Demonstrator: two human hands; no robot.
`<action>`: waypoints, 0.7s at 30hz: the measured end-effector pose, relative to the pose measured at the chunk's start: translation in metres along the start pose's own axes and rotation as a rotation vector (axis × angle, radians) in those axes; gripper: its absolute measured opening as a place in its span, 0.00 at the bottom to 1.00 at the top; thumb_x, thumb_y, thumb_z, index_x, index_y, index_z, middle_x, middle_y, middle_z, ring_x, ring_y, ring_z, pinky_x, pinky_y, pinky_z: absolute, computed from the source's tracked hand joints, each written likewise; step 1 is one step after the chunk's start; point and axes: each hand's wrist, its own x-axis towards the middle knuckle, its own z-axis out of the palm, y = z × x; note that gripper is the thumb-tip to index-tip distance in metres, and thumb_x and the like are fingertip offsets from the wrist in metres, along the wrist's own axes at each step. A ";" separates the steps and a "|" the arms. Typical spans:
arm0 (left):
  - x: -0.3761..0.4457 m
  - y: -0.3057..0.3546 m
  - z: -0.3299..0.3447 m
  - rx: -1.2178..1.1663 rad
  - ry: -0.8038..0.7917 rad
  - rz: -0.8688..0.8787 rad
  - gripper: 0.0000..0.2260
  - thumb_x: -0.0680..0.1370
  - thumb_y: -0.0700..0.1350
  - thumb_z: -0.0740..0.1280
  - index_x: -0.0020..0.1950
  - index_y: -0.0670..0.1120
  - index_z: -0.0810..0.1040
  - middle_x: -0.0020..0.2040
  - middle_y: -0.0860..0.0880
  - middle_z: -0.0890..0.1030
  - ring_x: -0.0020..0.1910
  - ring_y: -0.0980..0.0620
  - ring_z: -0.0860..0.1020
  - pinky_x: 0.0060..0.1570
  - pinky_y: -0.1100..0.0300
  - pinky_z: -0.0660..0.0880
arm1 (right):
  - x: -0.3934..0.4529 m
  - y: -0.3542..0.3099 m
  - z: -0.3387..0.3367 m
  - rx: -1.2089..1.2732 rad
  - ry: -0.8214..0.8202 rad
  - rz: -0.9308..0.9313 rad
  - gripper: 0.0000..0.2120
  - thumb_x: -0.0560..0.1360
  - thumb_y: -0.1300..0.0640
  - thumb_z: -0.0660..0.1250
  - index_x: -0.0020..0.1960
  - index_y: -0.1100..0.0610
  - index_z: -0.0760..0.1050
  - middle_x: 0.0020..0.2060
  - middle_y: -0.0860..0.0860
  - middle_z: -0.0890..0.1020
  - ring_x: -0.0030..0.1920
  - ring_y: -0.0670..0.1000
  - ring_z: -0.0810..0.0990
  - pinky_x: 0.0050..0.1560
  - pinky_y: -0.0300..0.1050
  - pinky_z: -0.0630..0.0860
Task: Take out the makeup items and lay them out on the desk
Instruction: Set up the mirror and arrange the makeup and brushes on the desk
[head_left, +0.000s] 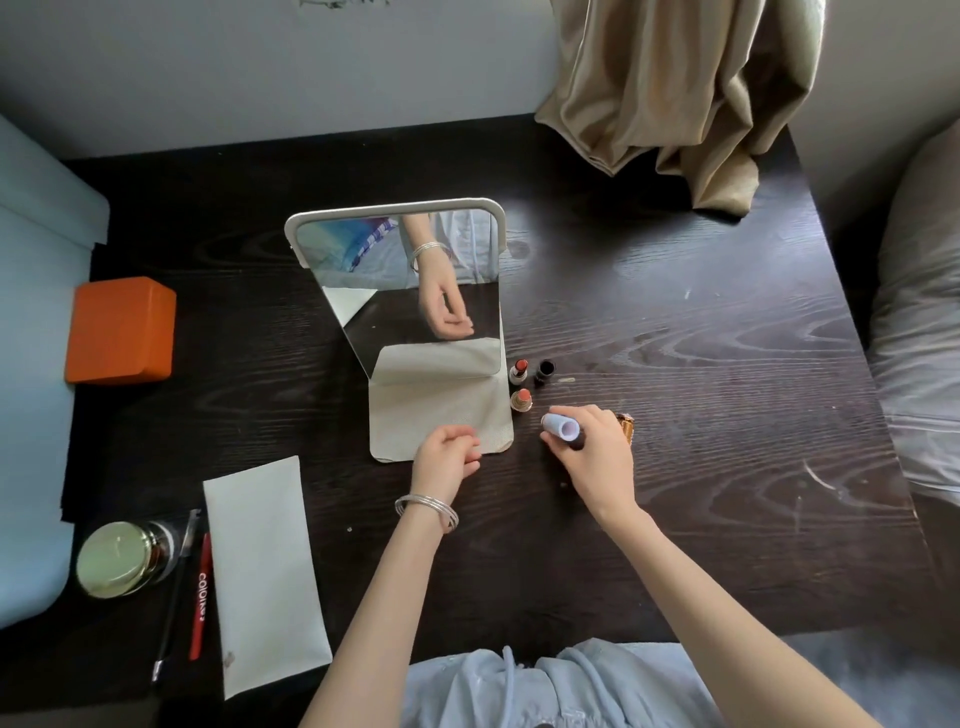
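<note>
dark desk — my right hand grips a pale tube to stand beside the lipsticks, left hand loosely curled, empty — next, set it upright.

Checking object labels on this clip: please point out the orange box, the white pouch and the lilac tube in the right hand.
orange box (120, 331): head view, middle of its top face.
white pouch (265, 571): head view, centre of its flat side.
lilac tube (562, 427): head view, its exposed end above the fingers.

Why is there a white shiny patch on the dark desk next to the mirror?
Head view: that pale patch is glare on the desk beside the mirror; the wide lens bends the desk's edges, and the right hand looks slightly soft.
</note>
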 end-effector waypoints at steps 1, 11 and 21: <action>0.004 -0.001 -0.003 0.013 0.016 0.008 0.09 0.78 0.34 0.60 0.42 0.45 0.75 0.46 0.44 0.77 0.42 0.54 0.76 0.43 0.64 0.76 | 0.004 -0.002 0.001 -0.010 0.018 0.020 0.12 0.72 0.57 0.72 0.55 0.54 0.80 0.50 0.48 0.79 0.52 0.49 0.74 0.48 0.40 0.68; 0.016 -0.013 -0.005 0.180 -0.011 0.062 0.06 0.78 0.36 0.62 0.50 0.43 0.77 0.52 0.45 0.78 0.53 0.50 0.77 0.58 0.57 0.75 | 0.027 -0.007 0.013 0.043 0.046 0.129 0.10 0.71 0.60 0.72 0.52 0.56 0.80 0.50 0.50 0.78 0.52 0.50 0.76 0.49 0.43 0.73; 0.014 -0.012 -0.006 0.217 -0.015 0.065 0.07 0.77 0.35 0.62 0.48 0.45 0.77 0.50 0.47 0.78 0.52 0.50 0.77 0.59 0.55 0.75 | 0.028 -0.004 0.018 0.009 0.060 0.135 0.09 0.70 0.61 0.71 0.50 0.56 0.77 0.46 0.50 0.76 0.45 0.50 0.76 0.42 0.42 0.68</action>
